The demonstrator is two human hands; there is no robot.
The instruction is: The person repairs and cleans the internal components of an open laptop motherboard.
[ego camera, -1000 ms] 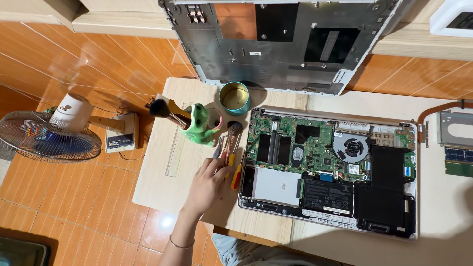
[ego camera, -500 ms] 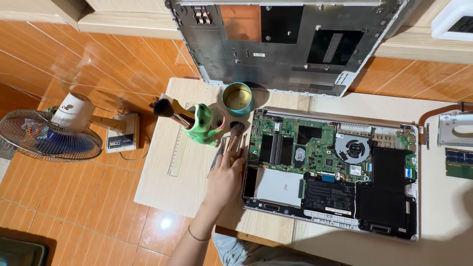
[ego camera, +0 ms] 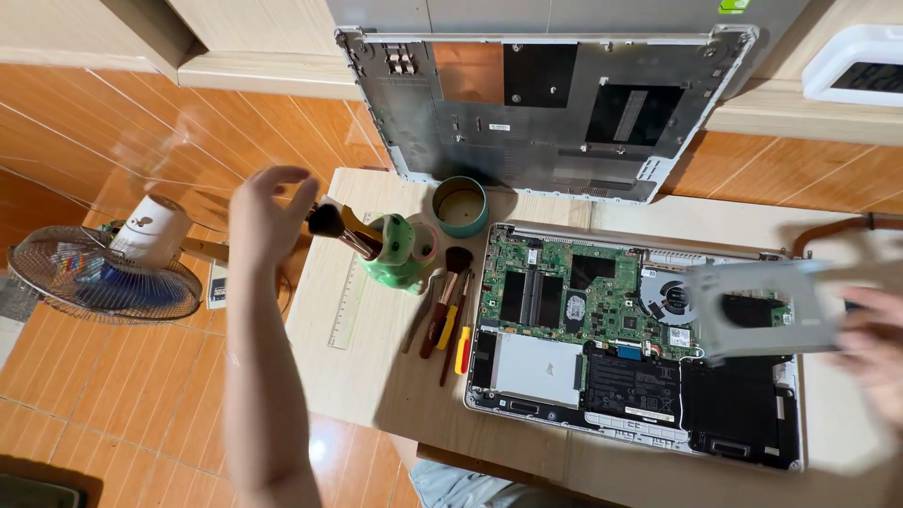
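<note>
around the opened laptop

on the pale desk [ego camera: 376,376]: green holder [ego camera: 400,254] with a brush, teal tape ring [ego camera: 460,207], clear ruler [ego camera: 346,306], screwdrivers and brushes [ego camera: 444,315] just beside the laptop's edge. leaning behind: grey bottom cover [ego camera: 546,103]. left, on orange floor tiles: small fan [ego camera: 103,277].

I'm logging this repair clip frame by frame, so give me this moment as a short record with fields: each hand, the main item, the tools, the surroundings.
left hand: left hand raised, fingers loosely curled, holding nothing, beside the brush in the green holder
right hand: right hand, blurred, holding a grey metal bracket over the laptop's fan side
main item: opened laptop, circuit board exposed, on the wooden table
tools: brushes and screwdrivers lying left of the laptop
surroundings: removed bottom cover propped behind; teal tape roll; fan on the floor
</note>
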